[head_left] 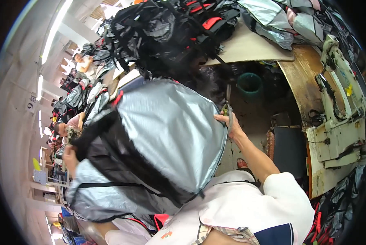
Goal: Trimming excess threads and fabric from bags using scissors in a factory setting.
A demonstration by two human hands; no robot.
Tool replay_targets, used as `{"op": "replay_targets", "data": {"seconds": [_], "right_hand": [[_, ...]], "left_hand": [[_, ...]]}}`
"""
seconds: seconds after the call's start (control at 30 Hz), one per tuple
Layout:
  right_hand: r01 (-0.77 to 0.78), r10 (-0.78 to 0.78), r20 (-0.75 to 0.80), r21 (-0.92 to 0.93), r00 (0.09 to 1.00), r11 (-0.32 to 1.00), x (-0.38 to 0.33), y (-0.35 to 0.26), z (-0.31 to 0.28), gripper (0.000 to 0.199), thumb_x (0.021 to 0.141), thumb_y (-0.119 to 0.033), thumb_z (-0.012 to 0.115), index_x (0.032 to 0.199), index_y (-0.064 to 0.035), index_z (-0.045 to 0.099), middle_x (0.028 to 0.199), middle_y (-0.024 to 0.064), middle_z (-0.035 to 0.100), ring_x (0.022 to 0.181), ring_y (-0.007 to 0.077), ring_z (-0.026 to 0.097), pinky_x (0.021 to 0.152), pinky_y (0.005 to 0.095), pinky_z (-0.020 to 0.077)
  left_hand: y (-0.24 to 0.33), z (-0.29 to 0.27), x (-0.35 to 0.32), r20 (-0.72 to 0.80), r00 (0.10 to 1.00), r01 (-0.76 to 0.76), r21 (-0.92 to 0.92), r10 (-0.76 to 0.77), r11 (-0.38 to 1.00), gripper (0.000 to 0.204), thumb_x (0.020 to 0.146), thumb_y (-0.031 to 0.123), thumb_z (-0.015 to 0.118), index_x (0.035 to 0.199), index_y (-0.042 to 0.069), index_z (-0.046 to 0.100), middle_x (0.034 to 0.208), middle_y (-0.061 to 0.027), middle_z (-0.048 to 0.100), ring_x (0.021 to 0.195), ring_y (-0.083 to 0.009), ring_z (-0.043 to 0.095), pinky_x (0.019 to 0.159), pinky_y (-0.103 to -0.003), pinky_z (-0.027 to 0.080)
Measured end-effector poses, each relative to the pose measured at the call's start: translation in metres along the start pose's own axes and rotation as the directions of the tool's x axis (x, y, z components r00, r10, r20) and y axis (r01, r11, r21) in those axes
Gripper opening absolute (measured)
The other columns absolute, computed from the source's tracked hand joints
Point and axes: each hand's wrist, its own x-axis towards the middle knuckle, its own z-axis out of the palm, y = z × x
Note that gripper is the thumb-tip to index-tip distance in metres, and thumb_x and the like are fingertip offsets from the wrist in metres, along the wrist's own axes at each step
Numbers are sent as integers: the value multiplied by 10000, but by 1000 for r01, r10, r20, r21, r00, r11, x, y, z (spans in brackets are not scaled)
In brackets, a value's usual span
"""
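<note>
Up close, the left hand [70, 158] gripped the grey bag [166, 134] by its edge; the right hand [230, 124] pinched scissors [228, 107] against it.

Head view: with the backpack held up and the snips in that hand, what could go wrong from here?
The right hand grips the grey backpack while holding thread snips; the blades could nick the fabric or a finger. The left hand holds only the far edge, so the bulky bag might slip. It also hides the lap from view.
</note>
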Motion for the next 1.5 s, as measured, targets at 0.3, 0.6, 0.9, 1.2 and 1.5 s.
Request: {"op": "replay_targets", "data": {"seconds": [0.3,0.6,0.9,1.2,1.5], "right_hand": [[166,-85,170,-556,982,815,-72,47,-6,445,640,-138,818,891,-29,467,744,58,537,715,130,479,663,303,437],[198,31,330,-636,944,746,-43,30,1,430,678,-208,781,892,-15,462,709,80,537,672,130,476,637,312,432],[295,-170,265,-563,949,772,-94,-35,30,331,705,-157,778,817,-53,484,677,-16,459,615,69,417,543,237,367],[286,-352,-124,-368,928,885,-20,-11,-58,339,735,-90,757,908,-44,470,866,33,568,803,116,541,735,283,467],[219,-454,-202,-665,868,714,44,-15,-53,303,730,-64,701,938,-8,488,661,95,605,627,122,596,574,298,469]], "left_hand": [[264,47,-108,763,591,586,-184,-261,789,526,878,242,568,1308,-9,399,1113,-161,600,949,-225,612,773,-299,492],[178,93,-228,345,631,772,-365,-695,520,345,855,220,610,1062,-53,574,935,-60,591,848,-180,500,795,-299,409],[229,45,-24,320,913,390,-504,-253,771,291,819,50,607,1082,-74,591,833,17,595,740,-42,519,680,-177,414],[325,109,12,512,846,222,-595,151,773,309,850,10,567,1143,-90,561,935,-14,609,811,-43,530,736,-155,403],[315,144,29,552,829,298,-568,87,767,321,868,11,563,1174,-88,540,890,3,599,740,-18,512,659,-142,391]]}}
